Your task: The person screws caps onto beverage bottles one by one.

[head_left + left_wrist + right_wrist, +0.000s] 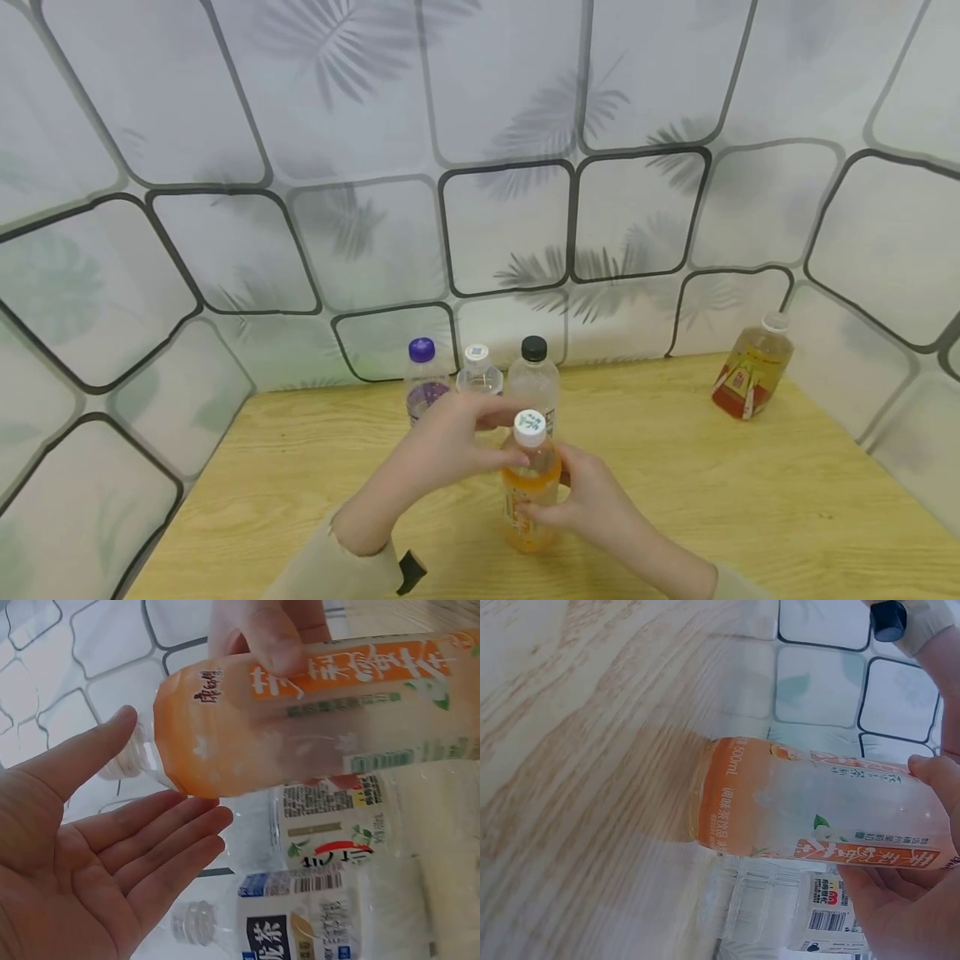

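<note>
An orange-labelled drink bottle (529,533) with a white cap (530,427) stands upright in front of me. My right hand (596,500) grips it around the body, thumb on the near side. In the right wrist view, the bottle's base is close over the table. My left hand (453,433) is up at the bottle's neck. In the left wrist view, this hand's fingers (165,862) are spread and fairly straight, with the thumb beside the cap. Just behind stand a purple-capped bottle (422,367), a clear white-capped bottle (477,375) and a black-capped bottle (534,375).
Toward the back right of the wooden table (675,500), a bottle of red-brown drink (752,371) with a pale cap stands apart from the others. A patterned curtain-like backdrop (510,225) surrounds the table's back and sides. A black band (410,572) shows at my left sleeve.
</note>
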Available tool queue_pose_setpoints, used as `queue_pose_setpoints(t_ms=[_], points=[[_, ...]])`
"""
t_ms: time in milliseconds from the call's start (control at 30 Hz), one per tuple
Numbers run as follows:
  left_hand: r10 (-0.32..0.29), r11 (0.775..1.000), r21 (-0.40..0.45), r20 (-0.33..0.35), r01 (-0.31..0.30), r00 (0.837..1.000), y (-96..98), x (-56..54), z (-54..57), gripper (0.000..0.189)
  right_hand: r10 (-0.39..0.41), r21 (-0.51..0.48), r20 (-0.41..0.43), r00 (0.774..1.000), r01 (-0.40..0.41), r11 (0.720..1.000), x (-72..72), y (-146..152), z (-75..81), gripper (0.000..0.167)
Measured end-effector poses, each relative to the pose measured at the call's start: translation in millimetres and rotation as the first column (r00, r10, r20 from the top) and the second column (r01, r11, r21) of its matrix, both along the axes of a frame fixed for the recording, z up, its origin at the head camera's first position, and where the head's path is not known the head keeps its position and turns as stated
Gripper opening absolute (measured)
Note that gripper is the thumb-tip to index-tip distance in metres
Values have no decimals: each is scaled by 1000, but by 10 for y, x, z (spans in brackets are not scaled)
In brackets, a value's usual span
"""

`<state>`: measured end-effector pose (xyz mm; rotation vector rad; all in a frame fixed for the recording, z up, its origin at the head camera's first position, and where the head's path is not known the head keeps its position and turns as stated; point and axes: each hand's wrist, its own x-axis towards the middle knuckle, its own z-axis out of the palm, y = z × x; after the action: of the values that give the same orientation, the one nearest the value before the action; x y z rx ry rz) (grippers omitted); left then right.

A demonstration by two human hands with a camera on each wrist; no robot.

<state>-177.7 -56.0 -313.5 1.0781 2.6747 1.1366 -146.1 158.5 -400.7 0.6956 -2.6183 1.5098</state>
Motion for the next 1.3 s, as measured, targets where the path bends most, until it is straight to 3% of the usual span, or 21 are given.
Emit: queue_pose_setpoints(t_ms=[200,567,800,1000,1300], points=[[38,998,-50,21,-37,999,-105,21,-133,49,1,21,15,1000,-2,1000,10,1,26,61],[16,999,-46,99,-12,995,-173,-2,-353,54,-22,68,38,999,19,998,19,8,51,65],[-13,999,-51,88,17,996,-164,-28,-489,49,-51,139,45,998,44,989,29,10,88,67],[-35,998,-53,75,39,997,-131,-30,-549,49,-60,191,20,998,55,980,42,12,105,61],[1,998,-70,106,6,994,-94,-43,-600,46,-77,288,-86,993,99,952,60,13,125,55]])
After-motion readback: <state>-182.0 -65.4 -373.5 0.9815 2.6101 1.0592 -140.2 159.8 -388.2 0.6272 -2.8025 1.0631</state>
